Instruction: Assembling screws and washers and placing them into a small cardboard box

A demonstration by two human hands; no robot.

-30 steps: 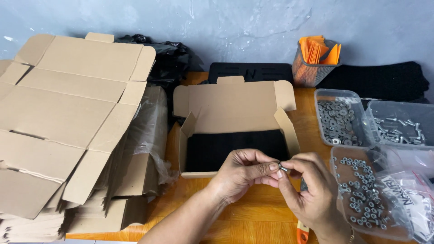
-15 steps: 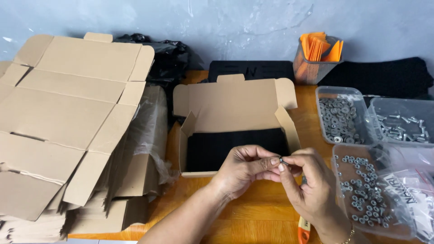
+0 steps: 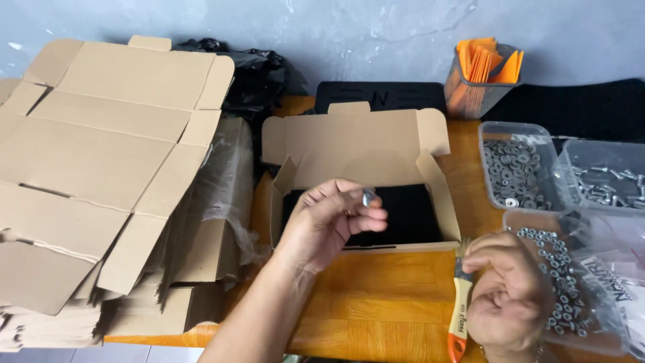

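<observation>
Holding a small metal bolt [image 3: 367, 196] between fingertips, the left hand [image 3: 329, 225] hovers at centre frame over the open box [image 3: 356, 144]. At lower right, the right hand [image 3: 507, 296] is blurred, loosely curled, apparently empty, beside a brush [image 3: 459, 310] and a tray of nuts [image 3: 563, 296].

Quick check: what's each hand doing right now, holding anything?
Left hand: closed on a small metal fastener over the open cardboard box.
Right hand: blurred, fingers curled; cannot tell whether it holds anything.
</observation>
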